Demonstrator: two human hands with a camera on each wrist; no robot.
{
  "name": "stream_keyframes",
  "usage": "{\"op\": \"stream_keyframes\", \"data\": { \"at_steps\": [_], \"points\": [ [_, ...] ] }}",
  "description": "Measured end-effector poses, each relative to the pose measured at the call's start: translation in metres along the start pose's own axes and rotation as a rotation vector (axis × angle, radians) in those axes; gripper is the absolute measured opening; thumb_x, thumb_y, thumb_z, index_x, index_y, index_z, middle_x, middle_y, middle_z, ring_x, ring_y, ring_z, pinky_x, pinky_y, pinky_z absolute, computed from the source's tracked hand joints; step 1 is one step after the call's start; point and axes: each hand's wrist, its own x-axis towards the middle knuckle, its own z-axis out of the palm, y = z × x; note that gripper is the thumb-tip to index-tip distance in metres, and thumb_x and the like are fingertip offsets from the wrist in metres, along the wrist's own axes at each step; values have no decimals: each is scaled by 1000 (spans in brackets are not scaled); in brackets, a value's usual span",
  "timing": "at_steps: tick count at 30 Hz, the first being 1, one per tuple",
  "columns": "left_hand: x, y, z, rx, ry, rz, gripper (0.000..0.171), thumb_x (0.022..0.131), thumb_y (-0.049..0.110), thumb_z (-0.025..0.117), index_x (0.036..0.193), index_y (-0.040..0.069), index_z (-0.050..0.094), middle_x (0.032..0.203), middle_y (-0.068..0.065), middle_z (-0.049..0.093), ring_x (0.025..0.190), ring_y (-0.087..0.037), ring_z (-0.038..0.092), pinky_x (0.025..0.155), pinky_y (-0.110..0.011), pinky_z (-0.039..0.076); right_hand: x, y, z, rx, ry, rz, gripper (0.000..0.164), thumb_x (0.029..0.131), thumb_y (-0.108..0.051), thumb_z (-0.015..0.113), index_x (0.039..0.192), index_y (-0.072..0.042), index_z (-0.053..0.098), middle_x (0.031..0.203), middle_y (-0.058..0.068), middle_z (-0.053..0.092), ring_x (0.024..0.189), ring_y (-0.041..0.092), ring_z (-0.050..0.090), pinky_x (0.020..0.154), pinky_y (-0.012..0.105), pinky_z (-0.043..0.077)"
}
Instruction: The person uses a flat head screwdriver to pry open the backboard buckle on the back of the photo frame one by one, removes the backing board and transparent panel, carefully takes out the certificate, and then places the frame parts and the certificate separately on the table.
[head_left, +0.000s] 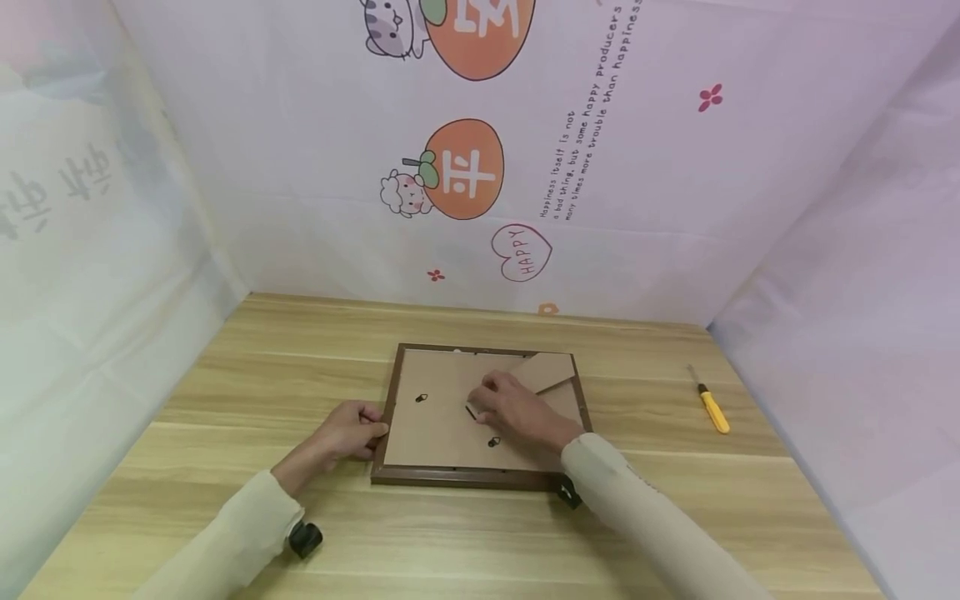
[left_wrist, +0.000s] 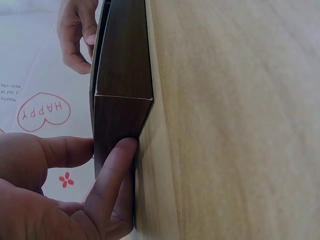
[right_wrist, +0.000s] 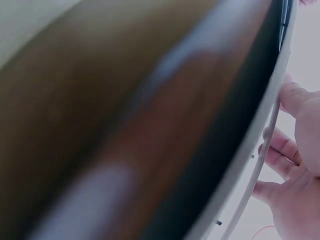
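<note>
A picture frame (head_left: 480, 477) with a brown border lies on the table with its tan backing board (head_left: 442, 425) facing up. My left hand (head_left: 351, 432) grips the frame's left border, thumb on top and fingers against the side, as the left wrist view shows closely. Over the middle of the backing my right hand (head_left: 517, 410) pinches the free end of the tan easel stand (head_left: 553, 368), which runs from the upper right corner. In the right wrist view its fingers (right_wrist: 282, 150) lie along a thin edge; much of that view is blurred.
Two small dark metal hangers (head_left: 422, 398) sit on the backing. To the right lies a screwdriver (head_left: 715, 412) with a yellow handle on the wooden table (head_left: 285, 358). Printed white cloth walls (head_left: 337, 233) rise behind and at both sides.
</note>
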Motion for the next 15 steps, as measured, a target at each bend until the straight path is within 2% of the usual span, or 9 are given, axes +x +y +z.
{"op": "stream_keyframes", "data": {
  "at_steps": [11,15],
  "points": [
    [-2,3,-2,2,-40,18,20,96,-2,53,113,-13,52,96,-18,58,81,-24,68,71,-35,62,-1,3,1,24,-14,18,38,97,-35,60,132,-22,58,135,6,48,124,21,47,103,42,46],
    [-2,3,-2,-5,-30,15,19,96,-2,53,112,-13,52,96,-19,58,81,-24,68,70,-35,62,-1,2,-2,44,-12,0,38,96,-33,61,132,-21,58,134,7,48,122,22,47,102,43,47]
  ]
}}
